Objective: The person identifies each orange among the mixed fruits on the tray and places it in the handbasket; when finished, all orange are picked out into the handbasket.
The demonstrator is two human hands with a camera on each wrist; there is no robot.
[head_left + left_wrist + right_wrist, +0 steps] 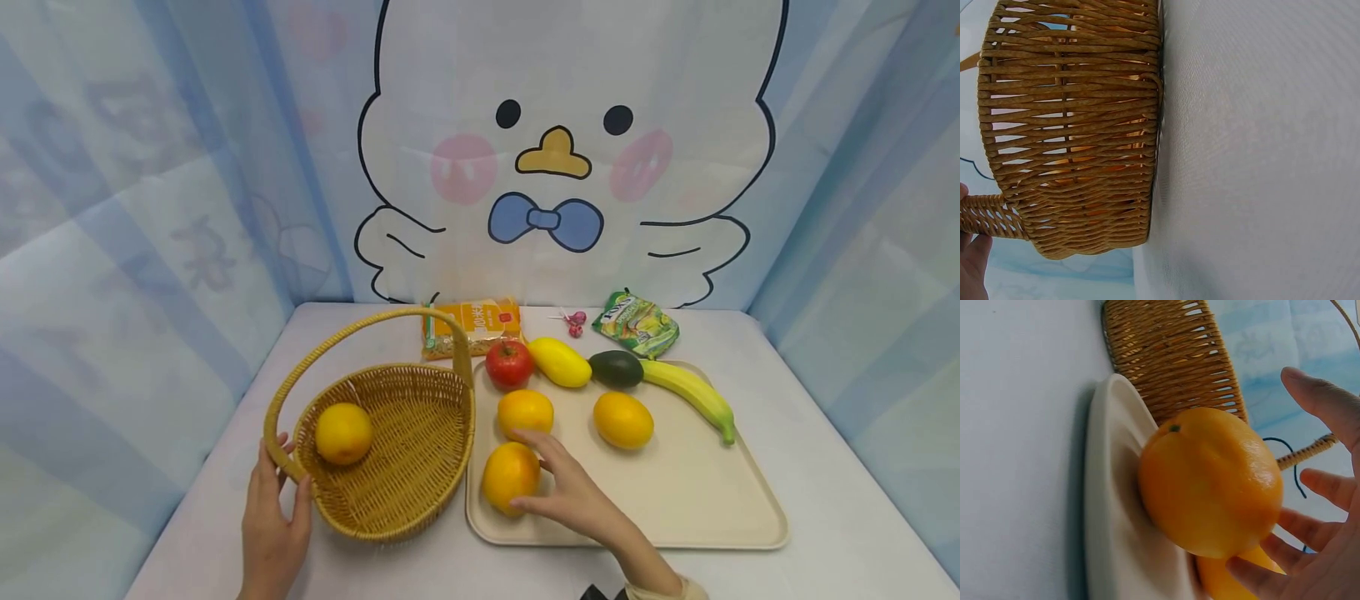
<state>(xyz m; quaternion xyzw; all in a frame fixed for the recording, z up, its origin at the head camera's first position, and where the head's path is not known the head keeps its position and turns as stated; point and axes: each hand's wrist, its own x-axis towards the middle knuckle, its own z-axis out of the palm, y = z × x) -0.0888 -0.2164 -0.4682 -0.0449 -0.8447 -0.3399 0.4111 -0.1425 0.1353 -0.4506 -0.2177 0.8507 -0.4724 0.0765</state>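
Note:
My left hand [275, 517] pinches the base of the handle [990, 215] of a wicker basket [420, 454], thumb and fingers on either side of it. Inside the basket, toward its left, lies one orange [343, 433]. My right hand [573, 492] reaches over the left end of a beige tray [697, 500], thumb and fingers spread around the near orange [511, 478]. In the right wrist view this orange [1210, 481] rests on the tray, with the fingers loosely extended beside it. A second orange [526, 413] sits just behind it, close to the fingertips.
Farther right on the tray is another orange-yellow fruit [623, 421]. Along its back edge lie a red apple [509, 364], a yellow mango [560, 362], a dark green avocado [616, 368] and a banana [690, 395]. Behind stand a grain packet [480, 325], lollipops [575, 321] and a green bag [637, 323].

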